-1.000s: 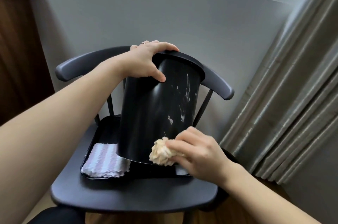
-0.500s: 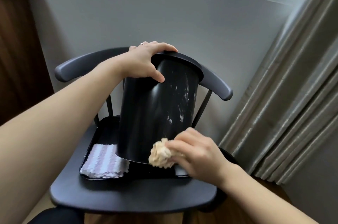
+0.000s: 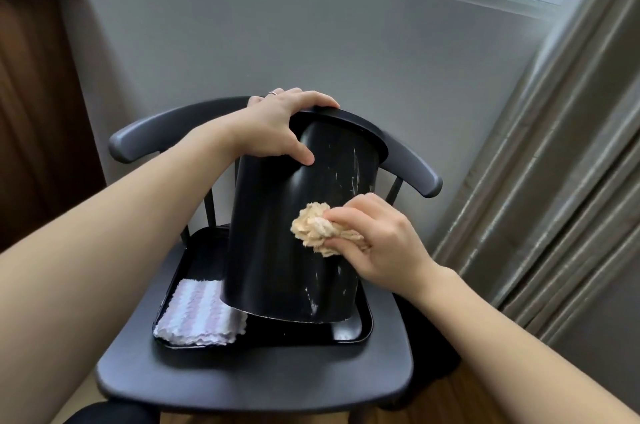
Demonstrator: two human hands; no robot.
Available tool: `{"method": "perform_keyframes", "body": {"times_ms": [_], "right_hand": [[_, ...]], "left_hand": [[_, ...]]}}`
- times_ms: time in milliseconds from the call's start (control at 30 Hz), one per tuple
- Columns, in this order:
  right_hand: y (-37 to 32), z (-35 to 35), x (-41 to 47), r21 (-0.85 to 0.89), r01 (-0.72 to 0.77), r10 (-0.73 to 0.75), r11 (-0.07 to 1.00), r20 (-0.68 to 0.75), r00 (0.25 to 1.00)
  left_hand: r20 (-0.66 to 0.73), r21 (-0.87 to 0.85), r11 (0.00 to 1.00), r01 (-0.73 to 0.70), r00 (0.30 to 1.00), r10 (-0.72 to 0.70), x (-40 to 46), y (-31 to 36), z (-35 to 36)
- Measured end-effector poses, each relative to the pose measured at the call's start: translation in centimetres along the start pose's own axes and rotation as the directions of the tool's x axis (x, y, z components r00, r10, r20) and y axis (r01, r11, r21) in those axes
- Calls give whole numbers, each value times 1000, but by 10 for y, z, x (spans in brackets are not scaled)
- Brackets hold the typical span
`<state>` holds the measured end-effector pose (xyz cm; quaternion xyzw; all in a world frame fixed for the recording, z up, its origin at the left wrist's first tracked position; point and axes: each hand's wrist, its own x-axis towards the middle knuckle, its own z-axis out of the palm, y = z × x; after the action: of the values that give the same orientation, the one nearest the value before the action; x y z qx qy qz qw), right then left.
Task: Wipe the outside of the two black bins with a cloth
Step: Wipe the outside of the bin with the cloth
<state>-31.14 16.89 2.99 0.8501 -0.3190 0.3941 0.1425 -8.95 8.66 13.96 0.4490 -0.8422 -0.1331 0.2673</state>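
Note:
A tall black bin (image 3: 277, 236) stands tilted on a black tray (image 3: 353, 331) on a dark chair seat. Whitish smears streak its side. My left hand (image 3: 277, 127) grips the bin's upper rim, fingers over the top and thumb on the side wall. My right hand (image 3: 377, 243) holds a bunched beige cloth (image 3: 317, 226) pressed against the bin's side, about halfway up on the right. Only one bin is clearly in view.
A folded white-and-lilac striped cloth (image 3: 199, 312) lies in the tray's left corner. The chair (image 3: 263, 378) has a curved backrest (image 3: 412, 167) behind the bin. A grey wall stands behind, curtains (image 3: 554, 181) at right, a wooden door (image 3: 38, 111) at left.
My right hand has moved the beige cloth up the bin's side, from near the bottom edge to mid-height. My left hand keeps its grip on the rim.

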Motion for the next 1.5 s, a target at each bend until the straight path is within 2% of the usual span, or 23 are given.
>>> {"method": "perform_keyframes", "body": {"times_ms": [133,200,333,433,533,600,767,867,967,1100,1200,1367,1500], "right_hand": [[9,-5,14,-80,-26,24,996,-35,999],[15,-8,31,-100,-112,102,989,-103,989],[21,-10,56,-18,-259,252,966,-165,954],[16,-7,45,9,-218,218,976,-133,967],[13,-7,26,-23,-94,93,995,-60,994],[16,-10,27,-72,-73,69,995,-53,996],[26,-16,66,-114,-251,232,961,-158,960],[25,-15,76,-82,-305,290,949,-151,945],[15,-12,58,-34,-239,234,970,-112,966],[0,-5,13,-12,-75,74,997,-34,997],[-2,-4,0,-49,9,-7,999,40,999],[0,-6,14,-81,-166,159,983,-87,983],[-12,1,-11,-5,-109,109,994,-41,993]], "left_hand": [[-14,2,1000,-11,1000,11,0,0,1],[-15,22,999,-27,1000,28,0,1,1],[-14,32,998,-52,999,53,1,3,1],[-15,31,998,-51,999,52,1,3,2],[-9,14,999,-39,999,39,0,3,2],[-9,21,999,-44,999,44,0,3,2],[-18,19,998,-62,998,62,0,5,3],[-18,22,998,-60,998,60,0,5,2],[-14,24,998,-51,999,52,0,4,2],[-1,8,1000,-16,1000,16,0,4,2],[-2,-7,1000,-7,1000,7,-1,3,1],[-4,-8,1000,-7,1000,7,-2,4,1],[-3,-17,1000,15,1000,-15,-1,4,1]]}}
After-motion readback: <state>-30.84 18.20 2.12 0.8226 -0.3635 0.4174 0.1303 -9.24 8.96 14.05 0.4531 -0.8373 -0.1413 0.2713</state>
